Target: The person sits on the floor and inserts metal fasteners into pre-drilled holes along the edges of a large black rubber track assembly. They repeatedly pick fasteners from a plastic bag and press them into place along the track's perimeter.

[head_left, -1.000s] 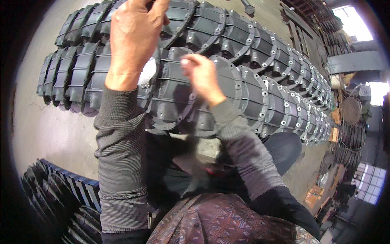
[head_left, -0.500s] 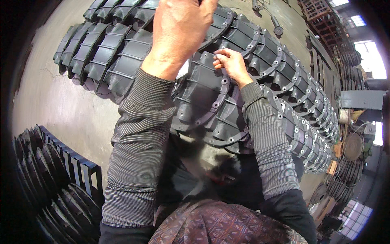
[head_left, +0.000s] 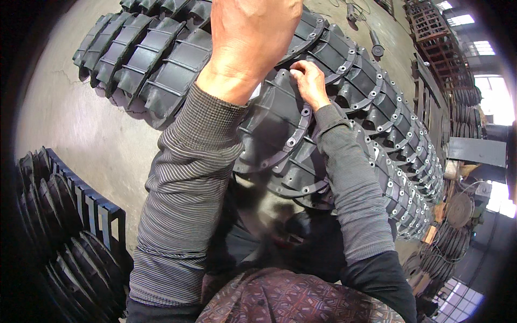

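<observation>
My left hand (head_left: 253, 40) is raised high at the top middle, its back toward me. Its fingers run out of the picture, so their grip is hidden. My right hand (head_left: 311, 83) is over the rows, its fingers curled and pinched together at the upper edge of a dark ribbed metal casting (head_left: 274, 110). Whatever lies between those fingertips is too small to make out. This casting is curved, with a flange of bolt holes (head_left: 291, 142) along its right side. A whitish scrap (head_left: 256, 90) shows beside my left wrist.
Overlapping rows of similar castings (head_left: 169, 67) spread to the left and far right. A black slatted rack (head_left: 102, 212) and ribbed dark parts (head_left: 89, 269) stand at the lower left. Hand power tools (head_left: 376, 47) with cords lie on the concrete floor (head_left: 59, 113).
My left hand looks larger and has shifted slightly right. My right hand has moved a little right, its fingers still curled. The whole view has shifted slightly.
</observation>
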The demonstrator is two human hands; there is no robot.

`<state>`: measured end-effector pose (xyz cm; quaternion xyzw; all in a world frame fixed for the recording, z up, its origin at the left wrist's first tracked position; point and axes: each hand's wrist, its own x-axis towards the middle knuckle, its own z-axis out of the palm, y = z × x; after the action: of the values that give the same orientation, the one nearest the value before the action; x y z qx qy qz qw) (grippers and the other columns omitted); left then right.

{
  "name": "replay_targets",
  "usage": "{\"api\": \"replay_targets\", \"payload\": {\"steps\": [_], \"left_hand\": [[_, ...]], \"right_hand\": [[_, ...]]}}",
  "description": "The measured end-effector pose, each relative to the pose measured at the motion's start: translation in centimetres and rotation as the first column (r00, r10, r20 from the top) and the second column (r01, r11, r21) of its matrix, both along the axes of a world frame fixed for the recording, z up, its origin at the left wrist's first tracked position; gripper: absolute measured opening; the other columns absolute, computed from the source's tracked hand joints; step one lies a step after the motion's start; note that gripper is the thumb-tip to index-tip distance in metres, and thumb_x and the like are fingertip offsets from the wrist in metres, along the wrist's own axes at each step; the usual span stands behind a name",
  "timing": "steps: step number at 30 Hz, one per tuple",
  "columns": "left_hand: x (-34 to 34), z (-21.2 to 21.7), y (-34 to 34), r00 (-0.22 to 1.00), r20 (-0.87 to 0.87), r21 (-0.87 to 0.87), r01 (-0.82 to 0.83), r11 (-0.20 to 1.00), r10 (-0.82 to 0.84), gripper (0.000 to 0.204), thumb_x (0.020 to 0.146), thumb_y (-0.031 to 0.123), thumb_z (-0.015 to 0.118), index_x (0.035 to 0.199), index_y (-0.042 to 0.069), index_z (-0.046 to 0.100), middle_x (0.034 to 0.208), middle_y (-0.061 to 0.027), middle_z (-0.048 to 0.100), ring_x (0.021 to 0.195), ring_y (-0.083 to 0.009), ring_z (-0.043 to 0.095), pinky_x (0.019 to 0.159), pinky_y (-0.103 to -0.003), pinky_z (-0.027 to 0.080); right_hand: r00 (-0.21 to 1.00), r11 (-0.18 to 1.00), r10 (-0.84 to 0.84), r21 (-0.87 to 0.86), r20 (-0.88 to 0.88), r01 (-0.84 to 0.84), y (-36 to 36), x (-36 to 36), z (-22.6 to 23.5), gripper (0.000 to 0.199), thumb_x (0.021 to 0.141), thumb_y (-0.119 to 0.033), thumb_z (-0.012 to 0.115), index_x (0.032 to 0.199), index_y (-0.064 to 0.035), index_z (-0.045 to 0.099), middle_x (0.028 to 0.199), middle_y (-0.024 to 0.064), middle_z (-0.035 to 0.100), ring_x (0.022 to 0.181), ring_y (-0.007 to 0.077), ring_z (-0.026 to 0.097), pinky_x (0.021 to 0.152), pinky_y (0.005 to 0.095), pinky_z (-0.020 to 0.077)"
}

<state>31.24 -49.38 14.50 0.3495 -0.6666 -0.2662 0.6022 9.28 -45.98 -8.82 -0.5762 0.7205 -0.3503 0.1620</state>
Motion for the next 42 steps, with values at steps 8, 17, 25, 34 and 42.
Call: {"api": "replay_targets", "payload": {"steps": [8, 17, 25, 34, 42], "left_hand": [[0.6, 1.0, 0.7, 0.979, -0.191, 0.131, 0.094, 0.987, -0.068, 0.028, 0.102, 0.016, 0.062, 0.091, -0.007, 0.073, 0.064, -0.0061, 0.064, 0.058, -0.0095, 0.057, 0.054, -0.029, 0.045], [1.0, 0.8, -0.1, 0.976, -0.211, 0.133, 0.09, 0.987, -0.06, 0.028, 0.103, 0.016, 0.061, 0.092, -0.007, 0.073, 0.065, -0.0053, 0.066, 0.057, -0.0092, 0.057, 0.053, -0.028, 0.044], [1.3, 0.5, -0.2, 0.976, -0.215, 0.064, 0.051, 0.997, -0.036, 0.027, 0.101, 0.018, 0.064, 0.092, -0.006, 0.074, 0.066, -0.0063, 0.068, 0.058, -0.0094, 0.06, 0.054, -0.028, 0.047], [1.4, 0.5, 0.6, 0.98, -0.198, 0.038, 0.035, 0.999, -0.027, 0.028, 0.101, 0.019, 0.064, 0.09, -0.005, 0.074, 0.065, -0.0048, 0.067, 0.057, -0.0097, 0.06, 0.055, -0.027, 0.047], [1.4, 0.9, -0.1, 0.991, -0.132, 0.142, 0.048, 0.989, -0.029, 0.029, 0.101, 0.019, 0.064, 0.092, -0.006, 0.073, 0.068, -0.0054, 0.069, 0.058, -0.0094, 0.06, 0.056, -0.026, 0.047]], "right_hand": [[0.995, 0.998, 0.04, 0.044, -0.088, -0.036, -0.5, 0.4, -0.1, 0.022, 0.089, -0.012, 0.071, 0.107, 0.0003, 0.075, 0.095, 0.0155, 0.077, 0.089, 0.0238, 0.074, 0.083, 0.0359, 0.0563], [0.984, 0.994, 0.092, -0.039, -0.151, -0.098, -0.9, 0.2, -1.2, 0.018, 0.084, -0.01, 0.072, 0.1, -0.0021, 0.076, 0.098, 0.0179, 0.073, 0.097, 0.0345, 0.07, 0.089, 0.0414, 0.0543], [0.965, 0.98, 0.176, -0.053, -0.193, -0.19, -1.0, 0.3, -1.8, 0.016, 0.084, -0.007, 0.073, 0.099, -0.0037, 0.076, 0.097, 0.0145, 0.071, 0.095, 0.033, 0.07, 0.085, 0.0406, 0.0551], [0.861, 0.966, 0.214, -0.029, -0.462, -0.256, -1.2, 0.7, -1.5, 0.009, 0.091, -0.009, 0.067, 0.097, -0.0047, 0.07, 0.092, 0.0156, 0.066, 0.092, 0.0388, 0.067, 0.081, 0.0466, 0.0548], [0.83, 0.978, 0.193, 0.038, -0.524, -0.204, -1.3, 1.4, -1.1, 0.013, 0.09, -0.012, 0.068, 0.098, -0.0027, 0.066, 0.093, 0.0197, 0.067, 0.091, 0.0415, 0.067, 0.079, 0.0498, 0.0551]]}}
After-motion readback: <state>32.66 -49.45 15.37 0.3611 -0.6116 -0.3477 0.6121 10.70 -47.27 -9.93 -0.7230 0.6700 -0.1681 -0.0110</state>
